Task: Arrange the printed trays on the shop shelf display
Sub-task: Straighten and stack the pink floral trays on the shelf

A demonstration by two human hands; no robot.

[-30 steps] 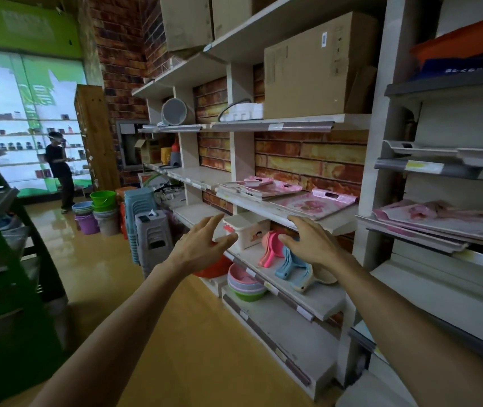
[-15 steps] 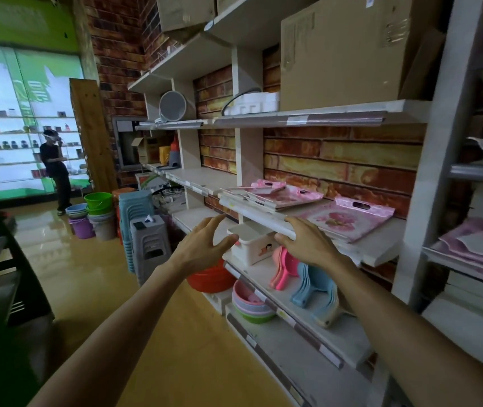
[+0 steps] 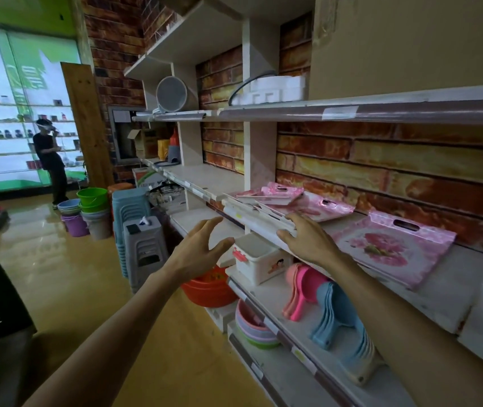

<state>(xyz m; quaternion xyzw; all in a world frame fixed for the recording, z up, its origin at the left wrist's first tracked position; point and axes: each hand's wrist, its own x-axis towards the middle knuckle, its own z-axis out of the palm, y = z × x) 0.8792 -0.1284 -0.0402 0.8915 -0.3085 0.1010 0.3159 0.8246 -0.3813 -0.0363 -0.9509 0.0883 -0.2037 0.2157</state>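
Pink flower-printed trays lie on the middle shelf (image 3: 451,292). A small stack of trays (image 3: 296,202) sits at its left end, and a single large tray (image 3: 393,248) lies flat to the right. My right hand (image 3: 307,239) reaches the front edge of the left stack, its fingers spread and touching the tray rim. In the air just left of the shelf, below the stack's near corner, my left hand (image 3: 199,254) is open with fingers spread and holds nothing.
Below are a white storage box (image 3: 259,258), pink scoops (image 3: 301,292), blue scoops (image 3: 343,321) and stacked bowls (image 3: 252,327). An orange basin (image 3: 209,290), grey stools (image 3: 143,248) and buckets (image 3: 92,210) stand on the floor. A person (image 3: 50,163) stands far left. A cardboard box (image 3: 410,45) sits above.
The view has moved closer and left along the shelf. Both hands have risen toward the left tray stack, and my right hand now touches its front edge.
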